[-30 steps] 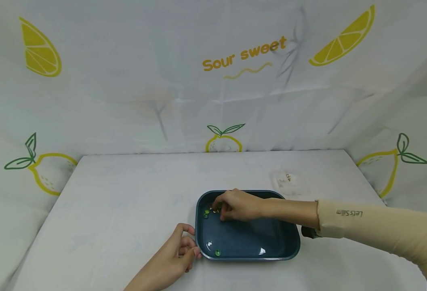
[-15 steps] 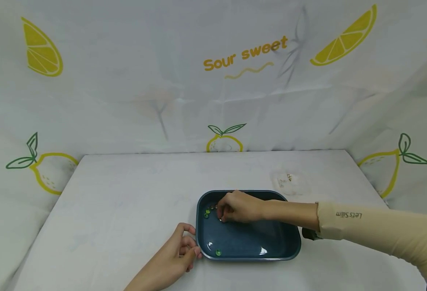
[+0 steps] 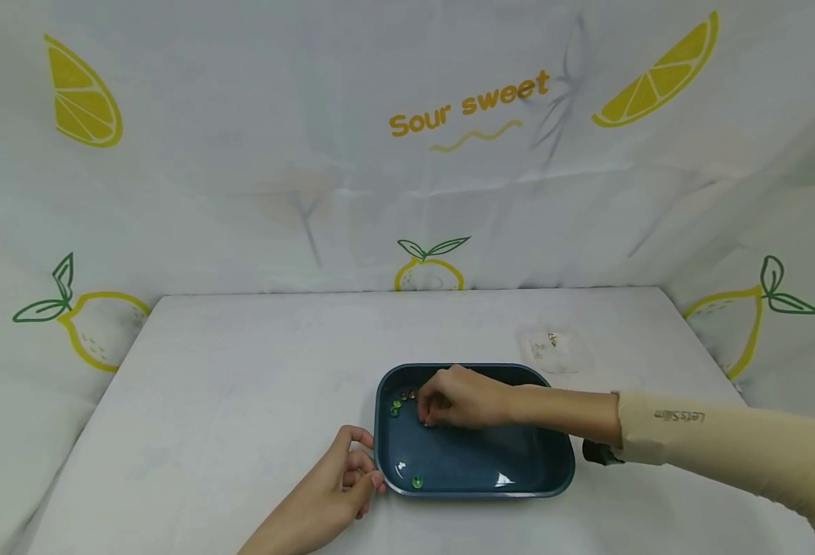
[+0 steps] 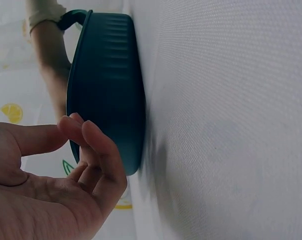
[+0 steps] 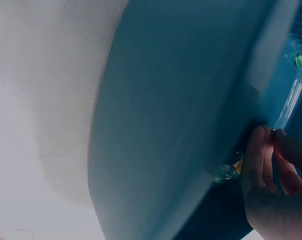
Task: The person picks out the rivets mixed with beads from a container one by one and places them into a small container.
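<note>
A dark blue rectangular dish [image 3: 476, 462] with rounded corners stands on the white table. My left hand [image 3: 341, 482] holds its near left corner, fingers curled against the outer wall. Inside the dish my right hand [image 3: 466, 397] pinches a tiny shiny gem [image 5: 274, 129] between thumb and fingertips; most of it is hidden. Left of those fingertips several small gems lie near the far left corner, green gems [image 3: 395, 408] and amber gems [image 3: 410, 395]. One more green gem [image 3: 417, 482] lies by the near wall, also visible in the right wrist view.
Behind the dish, to the right, a flat clear plastic bag [image 3: 553, 351] lies on the table [image 3: 261, 370] with a few small gold-coloured bits on it or in it. A white cloth [image 3: 275, 193] with lemon prints hangs at the back and sides.
My right hand has drawn slightly right and nearer from the far left gems, a tiny shiny gem showing at its fingertips. More gems are uncovered. The left hand and dish have stayed put.
</note>
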Demonstrator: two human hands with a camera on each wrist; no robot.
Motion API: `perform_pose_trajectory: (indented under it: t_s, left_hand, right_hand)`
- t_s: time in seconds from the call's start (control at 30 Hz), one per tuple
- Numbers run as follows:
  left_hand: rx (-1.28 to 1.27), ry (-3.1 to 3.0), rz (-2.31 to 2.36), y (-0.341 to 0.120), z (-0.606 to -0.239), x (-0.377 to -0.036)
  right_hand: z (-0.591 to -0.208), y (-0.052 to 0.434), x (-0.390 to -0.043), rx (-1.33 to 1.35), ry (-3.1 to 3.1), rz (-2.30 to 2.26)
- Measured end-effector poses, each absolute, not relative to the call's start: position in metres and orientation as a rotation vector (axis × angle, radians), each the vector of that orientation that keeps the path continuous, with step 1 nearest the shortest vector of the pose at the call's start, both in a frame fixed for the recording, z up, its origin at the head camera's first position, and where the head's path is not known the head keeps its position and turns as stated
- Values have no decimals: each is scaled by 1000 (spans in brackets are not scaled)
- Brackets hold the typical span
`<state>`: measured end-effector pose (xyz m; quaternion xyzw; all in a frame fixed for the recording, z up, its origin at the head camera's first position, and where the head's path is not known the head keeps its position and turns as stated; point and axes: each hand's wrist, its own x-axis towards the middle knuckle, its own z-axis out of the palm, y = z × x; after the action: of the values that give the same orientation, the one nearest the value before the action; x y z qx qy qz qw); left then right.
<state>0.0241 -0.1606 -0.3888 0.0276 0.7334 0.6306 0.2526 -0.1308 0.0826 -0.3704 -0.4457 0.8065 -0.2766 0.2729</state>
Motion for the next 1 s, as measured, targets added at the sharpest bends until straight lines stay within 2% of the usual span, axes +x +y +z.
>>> perform_pose_trajectory:
  t_s: [0.53, 1.0]
  left_hand:
    - [70, 1982, 1719, -160, -389, 23]
    - [54, 1974, 1734, -160, -391, 24]
  right_hand:
    - [-347, 87, -128, -1259, 2199, -824]
    - [-323, 105, -130, -1189, 2270, -971]
